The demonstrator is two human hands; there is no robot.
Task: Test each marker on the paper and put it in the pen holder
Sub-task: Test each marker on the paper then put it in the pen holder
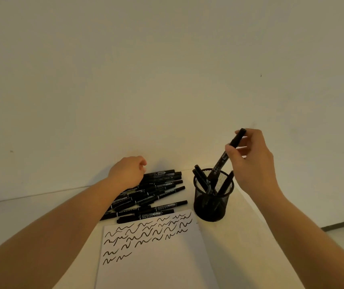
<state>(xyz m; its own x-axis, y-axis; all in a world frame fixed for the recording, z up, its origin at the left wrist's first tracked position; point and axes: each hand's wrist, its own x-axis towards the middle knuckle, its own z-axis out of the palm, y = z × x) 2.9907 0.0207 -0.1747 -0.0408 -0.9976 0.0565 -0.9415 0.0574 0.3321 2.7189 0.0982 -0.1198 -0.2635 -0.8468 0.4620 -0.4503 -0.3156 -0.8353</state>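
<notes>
Left hand (128, 171): fingers curled, over the far end of the marker pile (156, 190) on the desk (240, 236); contents not visible. Marker labels: illegible. Paper (156, 257): black squiggles. Right hand (250, 161): pinches a marker (222, 159), tip inside the pen holder (212, 203).

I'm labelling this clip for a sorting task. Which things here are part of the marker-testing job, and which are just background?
Part of the job:
- marker pinched in the right hand, its lower end in the pen holder
- pile of markers under the left hand
- paper with squiggles

Background:
- wall
- table
</notes>
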